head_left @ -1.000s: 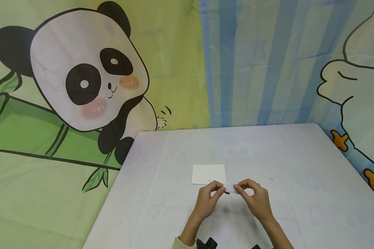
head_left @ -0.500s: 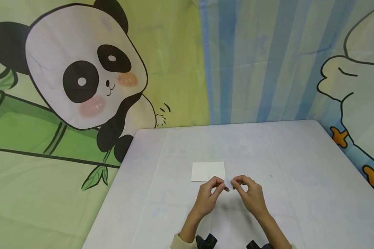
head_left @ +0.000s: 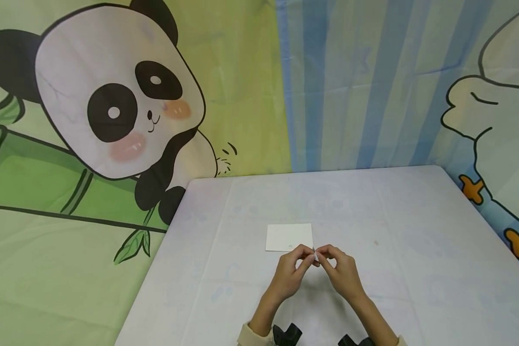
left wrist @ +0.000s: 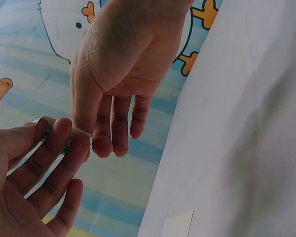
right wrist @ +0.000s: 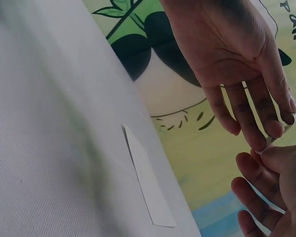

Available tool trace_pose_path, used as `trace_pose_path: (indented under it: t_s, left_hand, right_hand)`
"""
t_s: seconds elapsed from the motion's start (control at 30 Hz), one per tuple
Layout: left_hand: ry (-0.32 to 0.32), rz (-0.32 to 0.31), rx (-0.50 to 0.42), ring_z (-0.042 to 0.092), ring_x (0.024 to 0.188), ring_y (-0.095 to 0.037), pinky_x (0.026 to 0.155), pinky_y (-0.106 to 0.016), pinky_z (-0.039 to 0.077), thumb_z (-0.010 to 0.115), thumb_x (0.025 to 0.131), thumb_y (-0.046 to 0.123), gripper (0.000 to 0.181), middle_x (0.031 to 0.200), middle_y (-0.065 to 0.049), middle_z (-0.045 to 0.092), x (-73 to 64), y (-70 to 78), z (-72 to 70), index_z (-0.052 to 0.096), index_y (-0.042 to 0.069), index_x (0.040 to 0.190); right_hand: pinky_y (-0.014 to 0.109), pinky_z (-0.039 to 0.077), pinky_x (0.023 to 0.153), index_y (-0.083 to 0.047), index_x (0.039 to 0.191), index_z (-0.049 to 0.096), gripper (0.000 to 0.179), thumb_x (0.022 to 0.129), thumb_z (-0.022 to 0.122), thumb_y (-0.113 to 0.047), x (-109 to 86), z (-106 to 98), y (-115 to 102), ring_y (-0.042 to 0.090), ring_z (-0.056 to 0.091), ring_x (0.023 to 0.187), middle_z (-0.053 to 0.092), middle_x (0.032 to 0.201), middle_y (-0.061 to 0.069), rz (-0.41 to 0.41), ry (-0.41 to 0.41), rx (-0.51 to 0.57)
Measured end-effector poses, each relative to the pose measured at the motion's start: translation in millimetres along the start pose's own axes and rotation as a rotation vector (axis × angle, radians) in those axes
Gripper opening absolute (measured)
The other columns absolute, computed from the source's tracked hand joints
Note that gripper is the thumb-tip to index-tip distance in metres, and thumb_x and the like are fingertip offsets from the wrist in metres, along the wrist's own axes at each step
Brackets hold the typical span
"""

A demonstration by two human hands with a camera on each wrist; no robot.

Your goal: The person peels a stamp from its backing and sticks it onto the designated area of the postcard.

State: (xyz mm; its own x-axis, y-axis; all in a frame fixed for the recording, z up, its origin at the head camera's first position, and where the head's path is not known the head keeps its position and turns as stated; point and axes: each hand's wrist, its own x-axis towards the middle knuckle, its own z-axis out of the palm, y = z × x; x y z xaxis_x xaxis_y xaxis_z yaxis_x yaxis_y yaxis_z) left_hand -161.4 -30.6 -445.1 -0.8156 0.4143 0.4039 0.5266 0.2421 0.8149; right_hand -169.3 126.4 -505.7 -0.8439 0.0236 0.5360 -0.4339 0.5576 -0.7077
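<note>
Pale strip [left wrist: 67, 146], marked with a little green, is joining your two hands above a white table [head_left: 437, 269]. At far left, a cartoon panda [head_left: 121, 101] is filling the backdrop. Next across, a white card [head_left: 289, 237] is lying on the tabletop, just beyond your fingers. Your left hand [head_left: 287, 274] is pinching one side of the strip between thumb and fingers, closed down to the thickness of the piece. At center, the strip is sitting raised off the table, near the card's closest right corner in the head view, your fingers hiding most of it. Your right hand [head_left: 343, 276] is pinching the other side, thumb and forefinger closing with almost no gap, remaining fingers hanging loose. At far right, a pale cartoon figure [head_left: 501, 158] is edging into the scene. You are apparently working the strip with both hands; whether you are bending, peeling or turning it, the pictures are not telling. Your next move is probably calling for one pinch holding firm while the other is shifting its hold, lightly, since such a thin piece could be creasing or slipping.
</note>
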Motion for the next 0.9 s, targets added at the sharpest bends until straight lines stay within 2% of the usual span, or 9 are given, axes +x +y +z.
trace_pose_path:
  t_s: [0.2,0.33,0.57,0.73,0.9]
  left_hand:
    - [0.0,0.016,0.005,0.063,0.08,-0.017,0.076,-0.027,0.048,0.052,0.094,0.007,0.01,0.082,-0.011,0.067,1.3,0.8,0.3,0.059,-0.001,0.094]
    - [-0.007,0.016,0.008,0.062,0.08,-0.016,0.076,-0.027,0.048,0.052,0.094,0.006,0.01,0.082,-0.011,0.066,1.8,-4.1,1.9,0.059,-0.001,0.093]
    - [0.015,0.007,0.019,0.062,0.08,-0.012,0.075,-0.027,0.048,0.052,0.095,0.014,0.01,0.082,-0.001,0.067,-0.5,-37.7,13.0,0.06,0.008,0.095]
    - [0.021,0.024,0.028,0.061,0.081,-0.006,0.075,-0.025,0.047,0.05,0.096,0.022,0.013,0.083,0.004,0.066,-1.0,-41.3,12.4,0.06,0.012,0.095]
    - [0.017,0.036,0.03,0.06,0.081,-0.005,0.073,-0.024,0.048,0.049,0.097,0.024,0.016,0.082,0.004,0.066,-1.0,-42.2,12.3,0.059,0.012,0.094]
  right_hand:
    - [0.036,0.05,0.065,-0.014,0.087,0.065,0.014,0.08,0.07,-0.003,0.2,0,1,0.006,0.059,0.071,0.065,0.075,-0.011,-0.01,-0.001,0.0]
    - [0.034,0.049,0.065,-0.014,0.087,0.066,0.014,0.08,0.07,-0.002,0.2,0,2,0.005,0.059,0.071,0.065,0.076,-0.011,-0.009,-0.003,0.005]
    - [0.038,0.049,0.064,-0.014,0.088,0.066,0.015,0.08,0.07,-0.002,0.1,1,2,0.005,0.059,0.072,0.065,0.077,-0.012,-0.004,-0.013,0.03]
    - [0.04,0.049,0.064,-0.014,0.088,0.066,0.014,0.081,0.069,-0.002,0.0,1,1,0.005,0.059,0.072,0.065,0.077,-0.012,-0.003,-0.018,0.043]
    - [0.04,0.049,0.065,-0.014,0.088,0.066,0.014,0.081,0.069,-0.002,-0.3,2,2,0.005,0.058,0.072,0.065,0.077,-0.012,0.004,-0.029,0.046]
